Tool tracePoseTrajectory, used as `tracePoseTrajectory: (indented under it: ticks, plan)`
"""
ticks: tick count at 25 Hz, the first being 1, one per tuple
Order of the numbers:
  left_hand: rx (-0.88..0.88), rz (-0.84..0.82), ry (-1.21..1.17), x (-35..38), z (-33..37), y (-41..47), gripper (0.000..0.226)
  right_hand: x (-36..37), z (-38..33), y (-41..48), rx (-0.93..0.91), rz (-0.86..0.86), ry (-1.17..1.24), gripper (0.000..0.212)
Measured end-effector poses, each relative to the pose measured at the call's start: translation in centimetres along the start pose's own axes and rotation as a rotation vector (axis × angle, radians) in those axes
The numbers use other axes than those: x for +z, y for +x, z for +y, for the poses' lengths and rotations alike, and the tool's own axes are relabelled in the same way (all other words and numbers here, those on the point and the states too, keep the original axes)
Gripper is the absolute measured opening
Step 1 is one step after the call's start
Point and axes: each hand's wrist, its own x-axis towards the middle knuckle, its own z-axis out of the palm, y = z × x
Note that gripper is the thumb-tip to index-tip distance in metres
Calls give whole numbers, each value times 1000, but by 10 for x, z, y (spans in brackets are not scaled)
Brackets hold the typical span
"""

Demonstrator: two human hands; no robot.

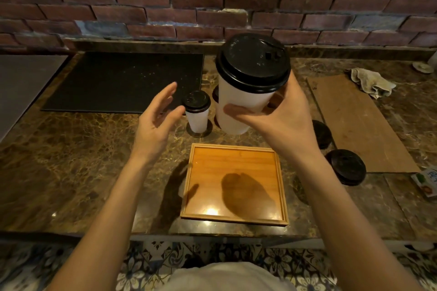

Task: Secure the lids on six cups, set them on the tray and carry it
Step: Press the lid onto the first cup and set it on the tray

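Note:
My right hand [281, 123] grips a white paper cup [238, 99] with a black lid [253, 61] on it, lifted above the counter behind the wooden tray [280, 186]. The tray holds nothing. My left hand [156, 118] hovers with straight fingers to the cup's left, touching nothing. A second white cup with a black lid [197, 113] stands on the counter between my hands. Another cup is mostly hidden behind the lifted one. Two loose black lids [346, 168] [321, 133] lie to the right of the tray.
A black mat [123, 80] lies at the back left of the marble counter. A brown board [361, 125] and a crumpled cloth [371, 82] sit at the right. A brick wall backs the counter. A small packet [428, 182] lies at the far right edge.

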Motion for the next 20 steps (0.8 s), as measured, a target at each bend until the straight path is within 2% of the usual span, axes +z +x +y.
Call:
tracePoseTrajectory:
  ticks: [3, 6, 10, 12, 20]
  plan:
    - [-136, 147, 486, -6, -64, -21, 52, 8, 25, -19, 51, 19, 7, 89]
    - [-261, 67, 764, -9, -121, -53, 58, 21, 55, -41, 104, 22, -15, 87]
    - [-429, -124, 923, -5, -167, -84, 63, 40, 97, -69, 233, 18, -3, 86]
    - [-454, -187, 1011, -1, -179, -93, 65, 49, 116, -81, 309, 15, 7, 86]
    - [-374, -100, 1126, 7, -192, -102, 69, 73, 163, -109, 468, -20, -114, 85]
